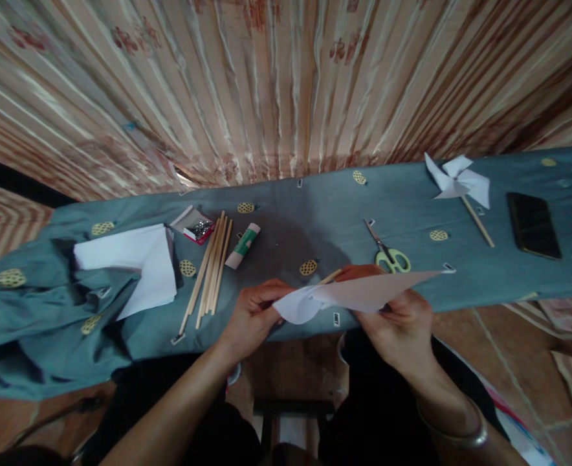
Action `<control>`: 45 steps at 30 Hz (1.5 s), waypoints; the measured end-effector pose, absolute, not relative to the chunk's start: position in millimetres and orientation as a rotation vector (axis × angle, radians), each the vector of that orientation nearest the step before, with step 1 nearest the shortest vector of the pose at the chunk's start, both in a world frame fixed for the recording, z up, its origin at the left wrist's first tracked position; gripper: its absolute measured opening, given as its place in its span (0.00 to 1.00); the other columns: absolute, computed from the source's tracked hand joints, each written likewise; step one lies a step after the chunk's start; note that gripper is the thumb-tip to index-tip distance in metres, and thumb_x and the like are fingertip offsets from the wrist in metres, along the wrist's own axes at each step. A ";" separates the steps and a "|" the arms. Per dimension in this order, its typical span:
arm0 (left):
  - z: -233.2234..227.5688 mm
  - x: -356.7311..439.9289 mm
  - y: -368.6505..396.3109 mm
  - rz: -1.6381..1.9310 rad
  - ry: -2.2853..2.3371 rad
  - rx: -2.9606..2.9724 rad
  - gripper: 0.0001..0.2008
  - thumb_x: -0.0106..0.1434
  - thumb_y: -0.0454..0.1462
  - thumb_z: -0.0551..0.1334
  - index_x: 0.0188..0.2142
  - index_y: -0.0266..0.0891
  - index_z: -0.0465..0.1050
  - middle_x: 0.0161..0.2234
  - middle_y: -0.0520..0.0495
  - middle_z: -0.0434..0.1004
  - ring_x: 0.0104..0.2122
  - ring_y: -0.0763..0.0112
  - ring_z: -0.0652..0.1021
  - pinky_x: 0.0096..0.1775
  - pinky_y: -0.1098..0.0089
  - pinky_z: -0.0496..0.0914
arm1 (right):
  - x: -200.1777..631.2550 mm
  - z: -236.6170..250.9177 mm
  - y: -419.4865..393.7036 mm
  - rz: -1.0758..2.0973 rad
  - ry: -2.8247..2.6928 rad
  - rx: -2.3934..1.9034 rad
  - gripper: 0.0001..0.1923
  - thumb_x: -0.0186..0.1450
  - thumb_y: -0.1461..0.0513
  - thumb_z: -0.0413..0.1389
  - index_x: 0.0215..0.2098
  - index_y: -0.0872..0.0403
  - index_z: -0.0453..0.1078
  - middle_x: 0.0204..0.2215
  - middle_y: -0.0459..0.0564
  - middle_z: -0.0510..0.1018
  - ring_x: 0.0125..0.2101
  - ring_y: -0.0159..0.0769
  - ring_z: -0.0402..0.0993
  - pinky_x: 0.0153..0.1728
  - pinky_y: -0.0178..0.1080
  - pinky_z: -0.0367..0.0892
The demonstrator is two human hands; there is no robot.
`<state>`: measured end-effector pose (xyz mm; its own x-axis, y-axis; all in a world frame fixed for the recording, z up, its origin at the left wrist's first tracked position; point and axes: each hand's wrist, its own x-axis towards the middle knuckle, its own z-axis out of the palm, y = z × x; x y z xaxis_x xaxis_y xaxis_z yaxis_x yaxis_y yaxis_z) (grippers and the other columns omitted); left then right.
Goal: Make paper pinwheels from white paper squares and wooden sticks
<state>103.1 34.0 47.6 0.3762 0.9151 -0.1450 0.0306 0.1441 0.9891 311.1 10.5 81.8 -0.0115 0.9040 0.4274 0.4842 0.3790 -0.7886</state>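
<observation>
My left hand (253,317) and my right hand (396,327) both hold a white paper sheet (363,292) with curled, folded corners, just in front of the blue-cloth table (315,220). A thin wooden stick (331,277) pokes out behind the paper between the hands; which hand grips it is hidden. Green-handled scissors (387,252) lie on the cloth just beyond my right hand.
A finished white paper pinwheel (458,181) on a stick lies at the right, next to a black phone (532,225). At the left lie a bundle of wooden sticks (211,268), a glue stick (243,246), a small box of pins (196,226) and white paper sheets (135,262). A striped curtain hangs behind.
</observation>
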 end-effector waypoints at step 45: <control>15.7 106.8 -40.6 0.961 1.198 0.640 0.21 0.43 0.46 0.75 0.34 0.34 0.84 0.19 0.51 0.75 0.17 0.81 0.63 0.21 0.74 0.54 | 299.7 40.1 46.2 1.655 -1.455 -1.612 0.20 0.45 0.52 0.69 0.31 0.57 0.77 0.23 0.47 0.79 0.23 0.33 0.71 0.27 0.36 0.66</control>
